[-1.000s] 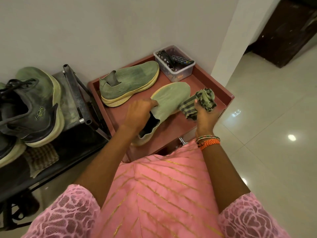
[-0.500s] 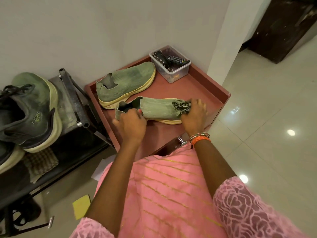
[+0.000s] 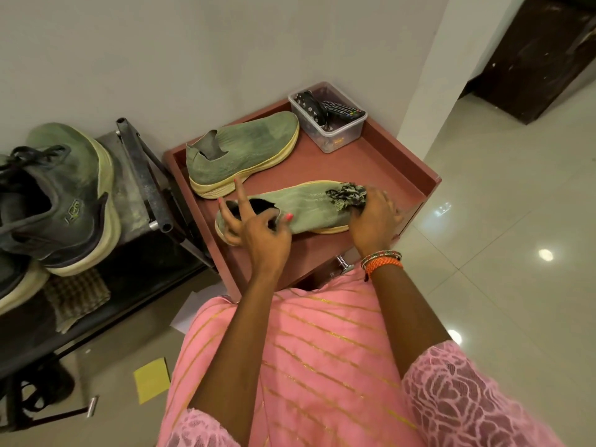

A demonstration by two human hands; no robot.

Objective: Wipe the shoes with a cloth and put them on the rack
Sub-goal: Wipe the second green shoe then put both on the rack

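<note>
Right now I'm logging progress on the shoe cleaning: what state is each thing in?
Near shoe: lying on the red stand, heel held, toe being wiped.
Cloth: bunched, pressed on the near shoe's toe.
Left hand: grips the heel opening, two fingers raised.
Right hand: holds the cloth.
Far shoe: upright on the stand, untouched.
Plastic box: open, no lid.

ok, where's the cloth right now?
In the head view the cloth is bunched on the toe of the near green shoe, under the right hand, right of centre on the red table.
</note>
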